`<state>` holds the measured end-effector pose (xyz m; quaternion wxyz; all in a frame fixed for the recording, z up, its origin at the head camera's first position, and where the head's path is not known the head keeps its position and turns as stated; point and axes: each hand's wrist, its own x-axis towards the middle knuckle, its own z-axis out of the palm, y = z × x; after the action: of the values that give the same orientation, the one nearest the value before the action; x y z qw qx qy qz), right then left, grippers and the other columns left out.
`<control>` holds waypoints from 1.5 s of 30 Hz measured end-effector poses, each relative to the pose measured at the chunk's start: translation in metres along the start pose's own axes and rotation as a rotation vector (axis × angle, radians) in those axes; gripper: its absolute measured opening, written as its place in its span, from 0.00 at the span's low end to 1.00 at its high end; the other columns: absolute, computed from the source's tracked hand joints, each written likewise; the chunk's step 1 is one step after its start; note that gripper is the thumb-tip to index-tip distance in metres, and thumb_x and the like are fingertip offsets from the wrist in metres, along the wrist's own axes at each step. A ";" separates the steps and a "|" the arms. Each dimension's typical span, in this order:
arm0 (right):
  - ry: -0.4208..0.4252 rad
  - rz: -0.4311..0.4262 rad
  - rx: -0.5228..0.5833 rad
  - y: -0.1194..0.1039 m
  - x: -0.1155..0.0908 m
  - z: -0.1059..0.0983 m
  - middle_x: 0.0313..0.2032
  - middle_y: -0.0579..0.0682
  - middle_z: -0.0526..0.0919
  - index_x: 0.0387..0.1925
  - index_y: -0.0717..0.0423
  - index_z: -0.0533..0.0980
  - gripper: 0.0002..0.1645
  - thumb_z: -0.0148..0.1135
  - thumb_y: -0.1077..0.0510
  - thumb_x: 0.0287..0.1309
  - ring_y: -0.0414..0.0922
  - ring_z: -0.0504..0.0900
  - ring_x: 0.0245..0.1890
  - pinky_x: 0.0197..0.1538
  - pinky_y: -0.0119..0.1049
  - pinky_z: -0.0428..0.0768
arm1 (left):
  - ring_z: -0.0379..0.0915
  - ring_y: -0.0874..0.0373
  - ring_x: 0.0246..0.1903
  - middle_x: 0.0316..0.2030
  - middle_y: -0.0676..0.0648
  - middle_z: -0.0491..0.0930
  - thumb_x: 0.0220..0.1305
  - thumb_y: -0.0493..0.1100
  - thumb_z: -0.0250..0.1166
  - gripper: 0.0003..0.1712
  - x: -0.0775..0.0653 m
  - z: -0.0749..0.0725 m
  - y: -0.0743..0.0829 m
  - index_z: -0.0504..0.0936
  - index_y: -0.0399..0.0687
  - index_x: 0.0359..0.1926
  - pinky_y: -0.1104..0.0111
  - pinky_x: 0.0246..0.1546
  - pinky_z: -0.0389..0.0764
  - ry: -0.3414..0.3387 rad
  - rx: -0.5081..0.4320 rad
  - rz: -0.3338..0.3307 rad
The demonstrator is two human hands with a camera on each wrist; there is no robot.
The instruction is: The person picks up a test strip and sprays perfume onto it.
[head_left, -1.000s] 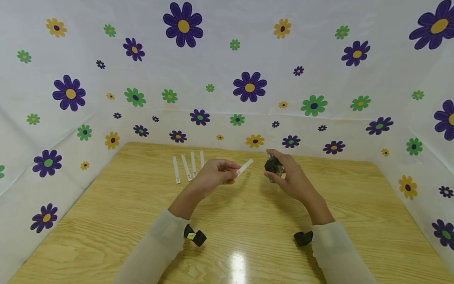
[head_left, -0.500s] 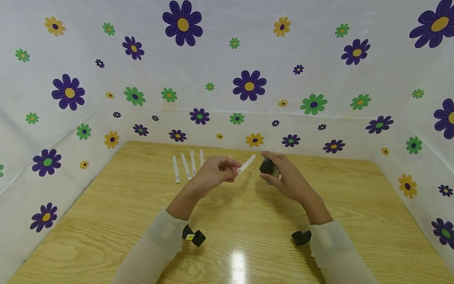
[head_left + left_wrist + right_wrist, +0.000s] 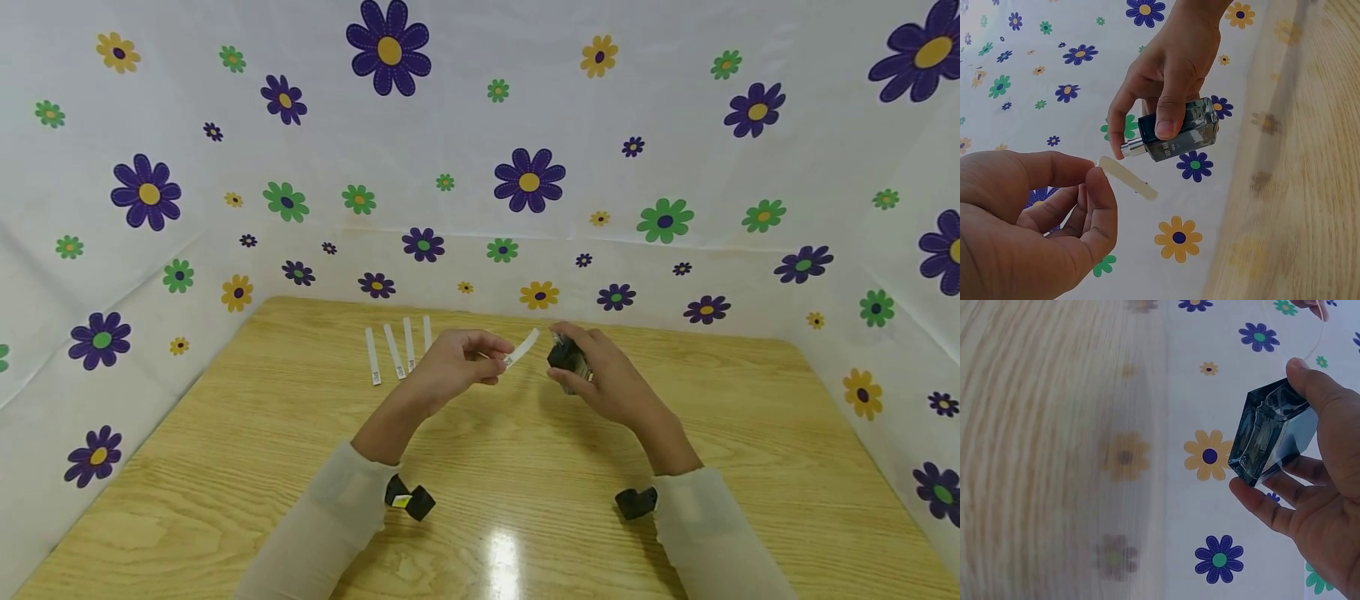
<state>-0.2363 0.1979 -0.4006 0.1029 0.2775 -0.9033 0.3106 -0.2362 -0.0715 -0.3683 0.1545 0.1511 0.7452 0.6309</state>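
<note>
My left hand (image 3: 455, 367) pinches one end of a white perfume test strip (image 3: 522, 347) between thumb and fingers. The strip's free end points up and right, curving slightly. Facing it, my right hand (image 3: 618, 379) grips a dark glass perfume bottle (image 3: 568, 358). In the left wrist view the bottle (image 3: 1194, 128) lies tilted on its side, its silver spray nozzle (image 3: 1134, 147) turned toward the strip (image 3: 1127, 177), with a small gap between. The right index finger sits at the nozzle's top. From the right wrist, the base of the bottle (image 3: 1266, 434) shows.
Several more white strips (image 3: 373, 358) lie in a row on the wooden table (image 3: 487, 467), partly hidden behind the left hand. A white flower-patterned cloth (image 3: 465, 133) walls off the back and both sides. Black wrist cameras (image 3: 411, 498) sit by both sleeves.
My right hand has brought the bottle a little to the left, closer to the strip. The strip, straight before, is now bent. My left hand has hardly moved.
</note>
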 end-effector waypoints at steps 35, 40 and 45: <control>0.018 0.047 -0.024 -0.005 0.000 -0.005 0.58 0.63 0.75 0.74 0.43 0.64 0.38 0.67 0.47 0.68 0.58 0.78 0.51 0.50 0.59 0.80 | 0.81 0.53 0.43 0.44 0.41 0.82 0.71 0.32 0.64 0.12 -0.001 -0.001 0.006 0.84 0.39 0.53 0.48 0.56 0.81 -0.010 -0.008 0.016; 0.028 0.037 -0.018 -0.005 -0.001 -0.004 0.60 0.63 0.75 0.75 0.43 0.64 0.39 0.68 0.47 0.67 0.59 0.78 0.53 0.51 0.60 0.81 | 0.81 0.54 0.42 0.43 0.42 0.82 0.70 0.32 0.65 0.13 -0.001 -0.001 0.006 0.84 0.39 0.54 0.58 0.50 0.85 -0.008 -0.001 0.016; 0.043 0.014 -0.013 -0.005 -0.001 -0.004 0.60 0.64 0.75 0.74 0.45 0.65 0.39 0.69 0.48 0.67 0.59 0.78 0.54 0.51 0.60 0.81 | 0.81 0.53 0.42 0.43 0.41 0.82 0.71 0.31 0.64 0.13 -0.002 -0.002 0.006 0.84 0.38 0.54 0.58 0.51 0.85 -0.010 -0.004 0.017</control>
<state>-0.2329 0.1973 -0.3948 0.1220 0.2639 -0.9048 0.3112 -0.2345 -0.0729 -0.3618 0.1532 0.1604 0.7417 0.6330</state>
